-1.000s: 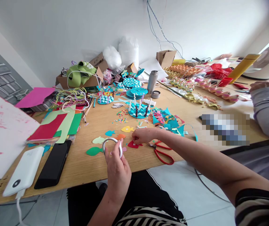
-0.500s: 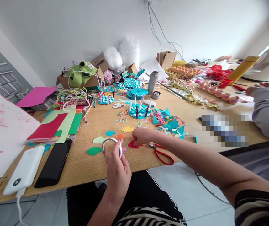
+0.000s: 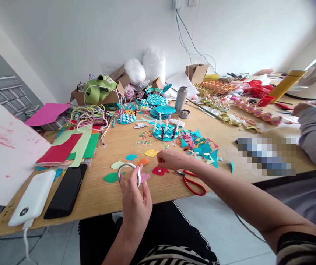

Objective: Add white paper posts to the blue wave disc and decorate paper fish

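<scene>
My left hand (image 3: 137,200) grips a roll of white tape (image 3: 120,173) above the table's near edge. My right hand (image 3: 171,160) has its fingers curled together just over a red paper fish (image 3: 164,172); whatever they may pinch is hidden. A small pale square sits on the red fish. Around the hands lie a yellow paper fish (image 3: 150,152), a blue one (image 3: 131,157), an orange one (image 3: 143,162), a pale green one (image 3: 116,164), a green leaf-like cut-out (image 3: 110,177) and a pink cut-out (image 3: 145,177). Red-handled pliers (image 3: 192,184) rest under my right forearm.
A blue wavy stand (image 3: 165,135) with upright twisted stems is beyond my hands, beside paper scraps (image 3: 202,143). At left are a black phone (image 3: 66,191), a white power bank (image 3: 32,197) and coloured sheets (image 3: 61,149). A steel flask (image 3: 181,99) stands behind. A co-worker's sleeve (image 3: 314,127) is at right.
My right hand has lifted slightly off the red fish, whose pale square now shows. The tape roll has moved a little left with my left hand. The camera view has shifted slightly.
</scene>
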A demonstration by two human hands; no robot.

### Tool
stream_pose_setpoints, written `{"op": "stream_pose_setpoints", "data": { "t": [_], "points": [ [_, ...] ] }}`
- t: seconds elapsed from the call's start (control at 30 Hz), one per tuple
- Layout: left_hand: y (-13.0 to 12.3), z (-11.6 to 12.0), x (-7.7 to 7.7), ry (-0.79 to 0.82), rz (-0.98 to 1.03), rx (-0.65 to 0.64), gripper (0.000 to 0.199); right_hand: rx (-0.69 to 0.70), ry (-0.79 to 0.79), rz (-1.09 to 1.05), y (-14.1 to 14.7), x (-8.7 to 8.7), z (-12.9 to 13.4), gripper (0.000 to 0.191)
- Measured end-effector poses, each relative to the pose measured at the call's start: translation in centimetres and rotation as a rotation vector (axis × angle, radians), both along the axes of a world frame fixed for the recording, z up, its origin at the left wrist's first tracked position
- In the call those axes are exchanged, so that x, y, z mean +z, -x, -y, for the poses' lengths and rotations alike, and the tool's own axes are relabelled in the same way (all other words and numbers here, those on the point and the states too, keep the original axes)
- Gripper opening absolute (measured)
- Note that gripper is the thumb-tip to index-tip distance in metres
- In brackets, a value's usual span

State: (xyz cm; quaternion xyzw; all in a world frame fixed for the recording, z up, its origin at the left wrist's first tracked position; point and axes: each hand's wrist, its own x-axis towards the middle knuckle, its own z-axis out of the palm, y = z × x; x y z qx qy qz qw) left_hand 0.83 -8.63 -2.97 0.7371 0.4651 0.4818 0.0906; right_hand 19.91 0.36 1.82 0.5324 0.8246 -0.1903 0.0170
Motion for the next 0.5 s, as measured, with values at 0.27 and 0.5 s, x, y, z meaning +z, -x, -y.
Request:
{"op": "stream_pose_setpoints", "data": {
  "t": [0.27, 0.5],
  "points": [
    [0.5, 0.1, 0.4, 0.015, 0.061, 0.011, 0.039, -0.175, -0.065, 0.022, -4.1, 0.3, 5.4, 0.014],
    [-0.3, 0.4, 0.8, 0.029, 0.073, -0.007, 0.041, -0.284, -0.195, 0.137, -6.1, -2.6, 9.6, 0.018]
  ]
}}
